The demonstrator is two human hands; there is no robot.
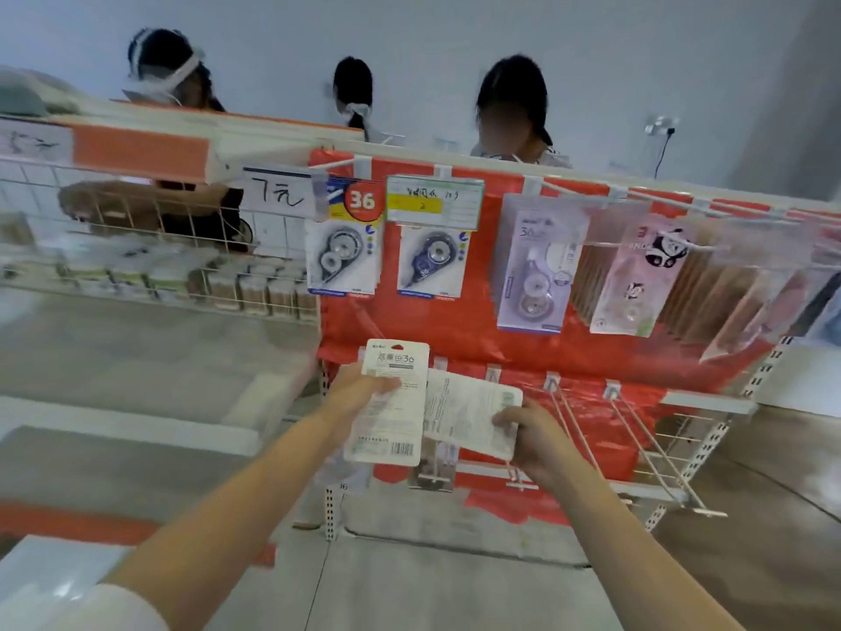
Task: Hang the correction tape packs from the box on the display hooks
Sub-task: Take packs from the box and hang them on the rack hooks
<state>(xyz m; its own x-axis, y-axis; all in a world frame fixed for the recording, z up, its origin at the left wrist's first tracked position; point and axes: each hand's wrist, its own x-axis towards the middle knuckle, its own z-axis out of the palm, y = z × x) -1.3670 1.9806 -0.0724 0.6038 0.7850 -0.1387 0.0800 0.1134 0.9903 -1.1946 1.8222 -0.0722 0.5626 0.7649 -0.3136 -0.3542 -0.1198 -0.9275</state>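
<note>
I've got both hands up in front of the red display panel (455,330), one correction tape pack in each. Left hand (359,389) pinches an upright pack (391,403), back side facing me, barcode at its near bottom edge, thumb across the card front, fingers behind it. Right hand (530,441) grips a second pack (471,414) by its right end; that one is tilted, lying roughly sideways, its left edge tucked behind the first pack so the two overlap. Both packs sit at the level of the lower row of hooks (578,430), which stick out toward me from the panel just right of my right hand; I can't tell whether either pack is on a hook. Upper row, far side: two blue-and-white tape packs (341,261) hang at left, a lilac pack (537,275) and a panda-print pack (637,284) further right. A handwritten price tag (280,193) hangs left of them. Wire basket shelf (150,266) with small goods at far left. Three people stand beyond the rack. The box isn't in view.
</note>
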